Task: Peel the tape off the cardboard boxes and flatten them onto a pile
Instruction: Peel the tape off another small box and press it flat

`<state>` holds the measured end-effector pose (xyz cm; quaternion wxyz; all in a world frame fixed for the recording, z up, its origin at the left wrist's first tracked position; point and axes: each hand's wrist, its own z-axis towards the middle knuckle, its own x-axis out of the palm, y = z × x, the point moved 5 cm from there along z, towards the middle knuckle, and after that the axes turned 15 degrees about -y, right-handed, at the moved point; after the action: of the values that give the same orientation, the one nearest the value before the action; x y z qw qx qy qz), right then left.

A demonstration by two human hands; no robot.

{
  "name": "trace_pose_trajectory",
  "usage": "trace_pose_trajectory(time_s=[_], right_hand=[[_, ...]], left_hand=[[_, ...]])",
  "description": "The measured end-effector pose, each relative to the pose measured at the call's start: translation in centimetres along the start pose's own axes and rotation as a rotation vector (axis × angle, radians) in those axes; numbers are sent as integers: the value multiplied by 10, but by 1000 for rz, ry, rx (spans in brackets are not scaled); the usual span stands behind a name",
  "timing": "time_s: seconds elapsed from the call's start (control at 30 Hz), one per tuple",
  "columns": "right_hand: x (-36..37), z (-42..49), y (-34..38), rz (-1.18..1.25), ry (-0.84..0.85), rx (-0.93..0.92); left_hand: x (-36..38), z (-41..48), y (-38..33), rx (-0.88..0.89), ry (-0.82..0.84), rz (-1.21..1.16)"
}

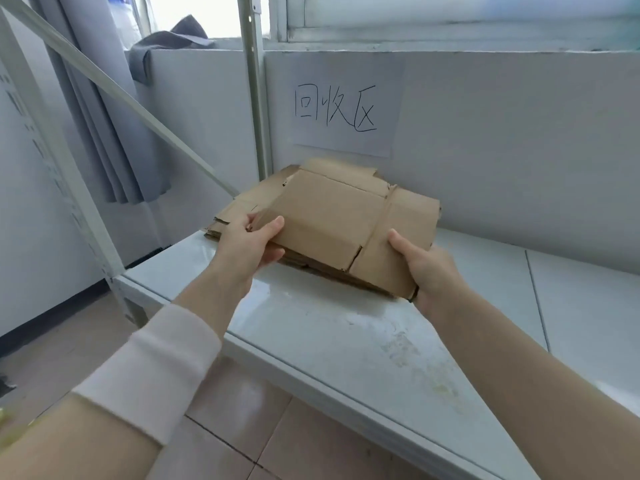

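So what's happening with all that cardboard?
A person is holding a flattened cardboard box with both hands, the left hand gripping its left edge and the right hand its near right corner. It is right over a pile of flattened cardboard on a white shelf, below a handwritten paper sign.

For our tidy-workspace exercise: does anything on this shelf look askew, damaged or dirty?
The flattened box, held by the left hand and right hand, lies skewed over the cardboard pile, whose edges are ragged. The white shelf bears yellowish stains near its front.
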<state>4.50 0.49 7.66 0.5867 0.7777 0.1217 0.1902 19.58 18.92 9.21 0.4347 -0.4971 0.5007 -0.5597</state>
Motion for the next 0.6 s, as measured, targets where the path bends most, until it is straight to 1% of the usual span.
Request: trace_pose_trajectory(time_s=[0.13,0.2,0.33,0.43,0.53,0.6], right_hand=[[46,63,37,33,-97,49],[69,92,49,35,-98,63],[106,141,48,-69,-78,85],[121,164,34,-120,-48,95],[127,178,14,-199,-69,16],[126,186,-3,-382,-108,-54]], left_hand=[[45,81,-36,183,-3,159],[63,119,-40,188,-15,253],[85,175,-19,54,-48,331],[92,195,7,-86,-19,329],[87,207,29,-160,-36,348],[80,214,45,-171,-63,398]])
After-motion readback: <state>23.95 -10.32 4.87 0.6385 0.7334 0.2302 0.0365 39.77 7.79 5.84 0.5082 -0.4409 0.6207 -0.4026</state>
